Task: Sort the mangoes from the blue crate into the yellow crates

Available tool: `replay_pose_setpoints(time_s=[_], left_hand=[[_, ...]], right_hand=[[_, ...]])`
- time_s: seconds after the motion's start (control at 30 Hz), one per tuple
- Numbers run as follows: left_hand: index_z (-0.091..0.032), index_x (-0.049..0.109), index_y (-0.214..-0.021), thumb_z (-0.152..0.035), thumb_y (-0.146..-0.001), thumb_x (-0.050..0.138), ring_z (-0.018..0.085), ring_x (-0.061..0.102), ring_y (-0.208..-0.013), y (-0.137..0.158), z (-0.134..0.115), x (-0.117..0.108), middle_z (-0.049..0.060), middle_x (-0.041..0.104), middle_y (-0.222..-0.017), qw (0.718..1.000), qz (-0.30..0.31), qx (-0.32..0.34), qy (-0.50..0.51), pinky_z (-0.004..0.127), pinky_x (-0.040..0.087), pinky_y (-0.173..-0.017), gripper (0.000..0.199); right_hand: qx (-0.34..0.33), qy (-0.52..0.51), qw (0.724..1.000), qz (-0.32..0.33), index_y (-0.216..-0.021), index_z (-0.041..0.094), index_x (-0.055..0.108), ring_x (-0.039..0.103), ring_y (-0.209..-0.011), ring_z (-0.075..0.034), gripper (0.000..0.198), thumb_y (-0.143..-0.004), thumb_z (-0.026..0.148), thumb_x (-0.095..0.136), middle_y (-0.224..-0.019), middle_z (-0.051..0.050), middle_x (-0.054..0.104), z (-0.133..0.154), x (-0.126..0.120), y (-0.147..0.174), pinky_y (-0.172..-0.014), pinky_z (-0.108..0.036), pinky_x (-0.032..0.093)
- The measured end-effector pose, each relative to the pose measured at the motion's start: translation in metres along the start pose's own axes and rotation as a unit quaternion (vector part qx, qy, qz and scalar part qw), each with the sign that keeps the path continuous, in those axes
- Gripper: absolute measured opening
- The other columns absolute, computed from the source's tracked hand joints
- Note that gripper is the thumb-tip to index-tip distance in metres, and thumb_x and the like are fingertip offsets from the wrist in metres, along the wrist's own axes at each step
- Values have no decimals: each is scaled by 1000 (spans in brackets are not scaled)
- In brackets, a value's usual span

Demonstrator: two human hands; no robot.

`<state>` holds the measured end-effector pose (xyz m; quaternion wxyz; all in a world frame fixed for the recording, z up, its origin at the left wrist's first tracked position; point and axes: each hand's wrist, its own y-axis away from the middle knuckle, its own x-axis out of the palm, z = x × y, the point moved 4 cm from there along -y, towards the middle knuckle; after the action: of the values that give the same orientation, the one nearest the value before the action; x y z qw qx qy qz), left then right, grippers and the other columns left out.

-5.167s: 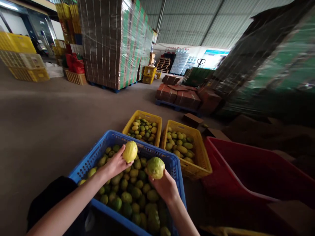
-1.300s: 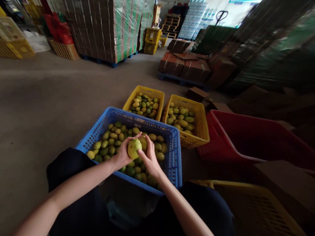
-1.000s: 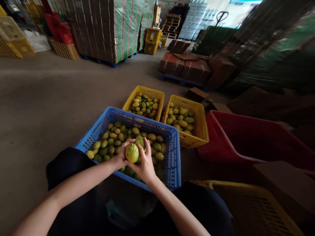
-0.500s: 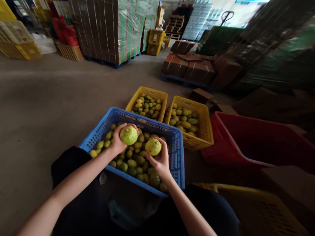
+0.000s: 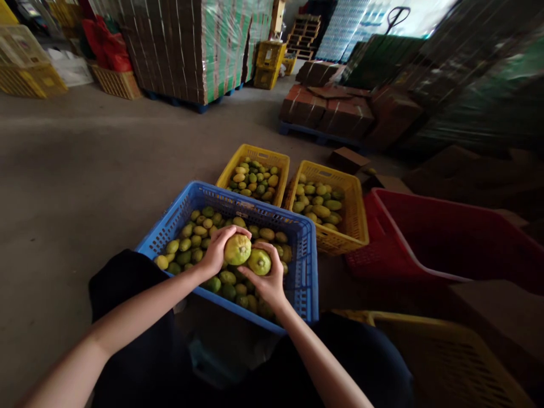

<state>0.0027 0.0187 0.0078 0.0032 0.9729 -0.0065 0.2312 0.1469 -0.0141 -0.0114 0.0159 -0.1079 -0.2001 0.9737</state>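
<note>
- Over on the far left, a pale crate (image 5: 21, 45) sits on top of a slatted yellow crate (image 5: 36, 82), with red bags (image 5: 113, 52) heaped on a tan basket (image 5: 117, 83) a bit further along.
- Next up is a big wrapped stack of boxes (image 5: 170, 51) on a blue pallet (image 5: 202, 107), well apart from the hands, with grey floor (image 5: 85, 164) in between.
- Closer in, a dark trouser knee (image 5: 121, 283) pokes up by the near left corner of the blue crate (image 5: 306, 272) and covers a bit of it.
- Left hand (image 5: 219, 249): fingers wrapped round a yellow-green fruit (image 5: 238, 250), held over the blue crate.
- Right hand (image 5: 271, 281): thumb and fingers clamped on a greener fruit (image 5: 259, 262), right beside the other one. Can't tell if they touch. Both hands block part of the fruit pile (image 5: 227, 277) below.
- Just past the blue crate's far side stand the left yellow crate (image 5: 264, 154) and right yellow crate (image 5: 340, 245), close together, similar fruit inside, so that side's pretty hemmed in.
- Behind those, strapped brown bundles (image 5: 304, 107) on another pallet (image 5: 306, 135).
- Right side's crowded: red bin (image 5: 365, 260) just beside the right yellow crate, cardboard (image 5: 497, 311) in front of it.
- Bottom right, a near yellow crate (image 5: 450, 326), partly hidden by the other knee (image 5: 365, 357). Too dark to see what's inside.
</note>
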Motion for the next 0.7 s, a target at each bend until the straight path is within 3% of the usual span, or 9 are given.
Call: replay_pose_setpoints(time_s=[0.1, 0.17, 0.27, 0.4, 0.53, 0.7], left_hand=[[-13, 73, -67, -24, -83, 50, 18, 64, -76, -5, 4, -2, 7, 73, -79, 998, -24, -42, 27, 23, 45, -75, 30], [-11, 73, -69, -26, -83, 47, 19, 65, -76, -10, 10, -5, 8, 73, -76, 990, -47, -113, 67, 25, 47, -73, 32], [-10, 72, -84, -29, -84, 43, 22, 67, -75, -14, 25, -13, 9, 72, -74, 943, -113, -263, 169, 29, 51, -71, 35], [-16, 64, -105, -30, -85, 45, 21, 68, -78, -10, 43, -23, 6, 72, -84, 888, -192, -367, 200, 32, 54, -71, 31], [-19, 58, -113, -34, -87, 48, 21, 68, -81, -8, 54, -28, 6, 72, -91, 878, -157, -418, 170, 35, 56, -71, 31], [-17, 58, -115, -34, -89, 45, 22, 69, -72, -11, 54, -26, 8, 72, -88, 881, -80, -422, 197, 35, 56, -62, 33]], right_hand=[[31, -18, 999, -4, -101, 25, 54, 58, -94, -22, 49, -62, 36, 82, -99, -3, 61, -4, 4, 3, -86, -37, 49], [97, -81, 992, -22, -107, 27, 51, 58, -96, -21, 48, -68, 38, 76, -103, -2, 60, -11, 8, 7, -85, -35, 49], [235, -218, 947, -13, -114, 29, 48, 61, -86, -18, 39, -78, 39, 60, -101, 0, 60, -26, 17, 12, -72, -30, 52], [336, -340, 878, -34, -96, 24, 54, 62, -72, -15, 29, -70, 33, 61, -84, 3, 63, -42, 23, 9, -60, -25, 51], [426, -384, 816, -78, -84, 21, 57, 62, -61, -17, 22, -71, 38, 63, -70, 1, 65, -51, 21, 6, -50, -27, 51], [442, -407, 797, -61, -80, 19, 60, 58, -47, -15, 26, -72, 43, 66, -60, 0, 64, -42, 13, -1, -33, -23, 39]])
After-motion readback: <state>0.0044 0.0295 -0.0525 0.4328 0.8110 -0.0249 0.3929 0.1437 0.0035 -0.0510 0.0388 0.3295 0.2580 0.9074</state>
